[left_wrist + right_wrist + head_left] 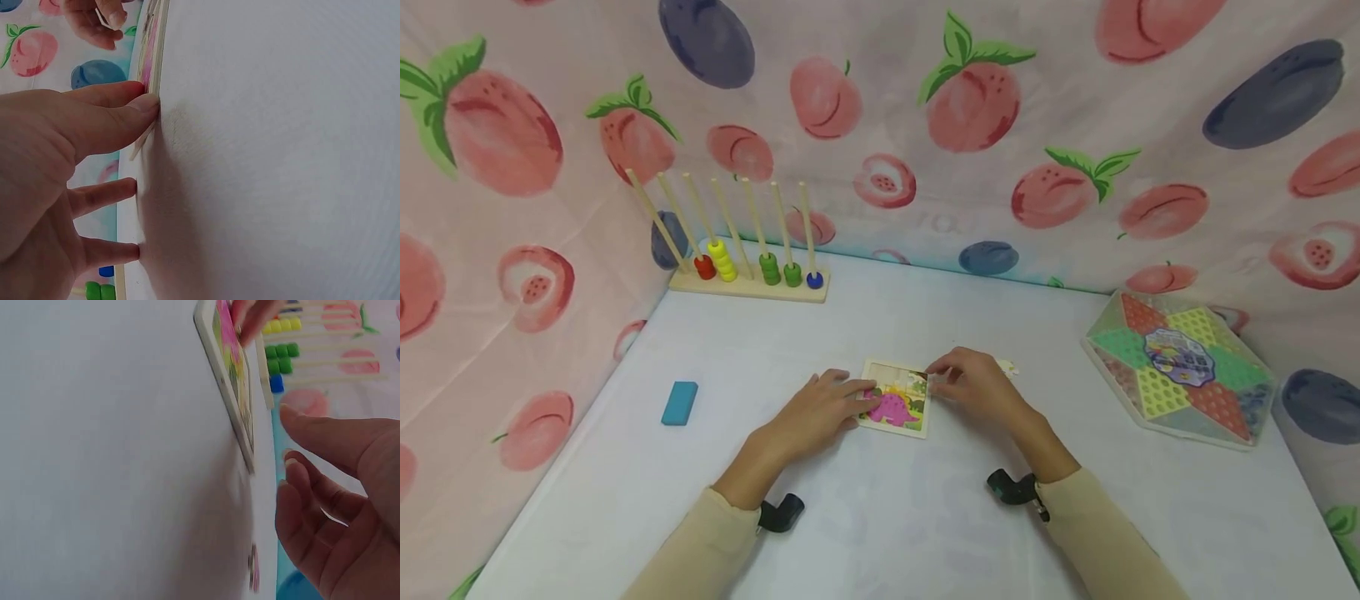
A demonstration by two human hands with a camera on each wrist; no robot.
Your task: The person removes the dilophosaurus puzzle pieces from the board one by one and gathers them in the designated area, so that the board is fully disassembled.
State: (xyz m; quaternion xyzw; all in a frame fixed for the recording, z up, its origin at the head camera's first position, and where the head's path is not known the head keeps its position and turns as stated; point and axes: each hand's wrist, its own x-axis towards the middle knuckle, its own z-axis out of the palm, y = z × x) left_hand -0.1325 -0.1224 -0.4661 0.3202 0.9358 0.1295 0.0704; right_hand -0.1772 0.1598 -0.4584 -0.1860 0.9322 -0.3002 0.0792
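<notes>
A small wooden picture puzzle [891, 410] with a pink dinosaur lies on the white table between the hands. Bare wood shows along its upper left part. My left hand [820, 410] rests at its left side, index and middle fingertips on the picture. In the left wrist view, the thumb [140, 111] touches the frame's edge and the other fingers are spread and fairly straight. Beside the upper right corner is my right hand [981, 387]; its thumb and fingertips stand apart with nothing visible between them in the right wrist view. Past it lies a loose puzzle piece [1007, 367], partly hidden.
A wooden bead counter [748, 286] with upright rods and coloured beads stands at the back left. A blue block [680, 403] lies to the left. At the right is a hexagonal board game [1180, 367] under clear wrapping. Fruit-printed cloth [895, 100] hangs behind the table.
</notes>
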